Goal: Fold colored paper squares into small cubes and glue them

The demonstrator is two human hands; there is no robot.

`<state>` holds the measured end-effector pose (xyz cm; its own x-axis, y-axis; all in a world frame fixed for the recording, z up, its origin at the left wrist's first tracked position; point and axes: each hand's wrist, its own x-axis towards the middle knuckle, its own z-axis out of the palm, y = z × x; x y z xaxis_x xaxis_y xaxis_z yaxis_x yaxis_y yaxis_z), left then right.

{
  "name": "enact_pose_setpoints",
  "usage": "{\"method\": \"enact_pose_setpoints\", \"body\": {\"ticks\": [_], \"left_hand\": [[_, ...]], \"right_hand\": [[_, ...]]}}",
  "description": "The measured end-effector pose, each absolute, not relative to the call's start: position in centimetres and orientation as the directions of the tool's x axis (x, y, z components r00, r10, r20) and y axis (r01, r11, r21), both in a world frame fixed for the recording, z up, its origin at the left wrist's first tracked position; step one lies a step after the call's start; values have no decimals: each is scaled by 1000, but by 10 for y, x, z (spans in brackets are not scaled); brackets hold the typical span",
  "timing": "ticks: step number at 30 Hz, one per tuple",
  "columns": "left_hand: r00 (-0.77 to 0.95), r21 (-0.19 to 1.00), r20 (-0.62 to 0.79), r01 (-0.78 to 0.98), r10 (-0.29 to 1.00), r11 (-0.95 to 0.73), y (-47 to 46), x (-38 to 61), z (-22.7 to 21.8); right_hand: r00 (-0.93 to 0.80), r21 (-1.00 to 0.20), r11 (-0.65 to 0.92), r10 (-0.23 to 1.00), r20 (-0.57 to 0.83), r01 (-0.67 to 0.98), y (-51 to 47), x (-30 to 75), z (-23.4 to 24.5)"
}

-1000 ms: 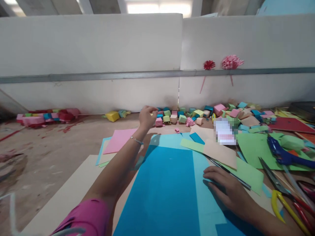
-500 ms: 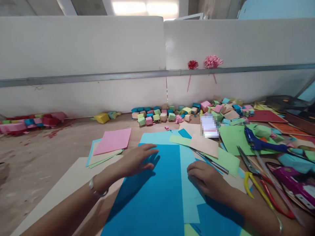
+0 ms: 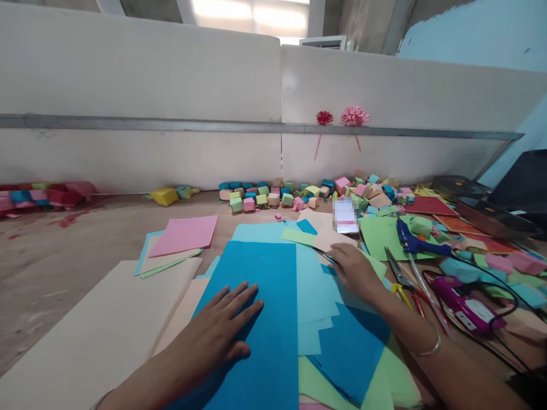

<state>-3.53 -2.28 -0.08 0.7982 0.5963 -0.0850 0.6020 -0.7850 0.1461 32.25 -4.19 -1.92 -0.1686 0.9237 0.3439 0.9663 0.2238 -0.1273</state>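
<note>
The table [image 3: 98, 230] holds scissors [image 3: 400, 277] and glue gun [image 3: 413, 245] near the right hand [image 3: 355, 270].

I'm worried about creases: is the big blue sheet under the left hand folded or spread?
Spread, where visible: the blue sheet lies flat beneath the left hand, no fold line showing.

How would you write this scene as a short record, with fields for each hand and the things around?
Left hand: palm down over large blue sheet
Right hand: at a pen-like tool, grip unclear
Left of sheet: pink sheet on other papers
Right side: scissors, blue glue gun
Along white panel: paper blocks
At rail: red flower, pink flower
</note>
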Motion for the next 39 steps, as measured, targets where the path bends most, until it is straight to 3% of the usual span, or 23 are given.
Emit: {"method": "enact_pose_setpoints", "body": {"ticks": [3,8,17,26,33,35,36,39], "left_hand": [[829,81,6,557,559,-826,-29,-34,-5],[841,97,113,520,529,-849,-22,-34,-18],[623,422,354,559,697,-714,-11,-43,-18],[540,508,439,510,718,-694,-16,-43,-16],[546,511,432,507,718,-694,-17,-47,-22],[523,530,447,499,726,-686,-19,-46,-23],[510,539,461,490,727,-685,-20,-45,-23],[481,549,492,475,726,-687,-22,-42,-21]], "right_hand": [[-23,9,22,967,252,1000,-36,341,-17],[76,83,-86,990,121,993,-34,343,-13],[144,200,-131,988,-53,971,-36,339,-4],[128,212,-108,988,-81,971,-38,340,-1],[261,220,-272,962,81,937,-42,335,2],[299,180,-336,932,206,924,-44,339,5],[301,104,-345,905,301,933,-45,341,7],[324,-340,-153,782,532,928,-48,345,10]]}}
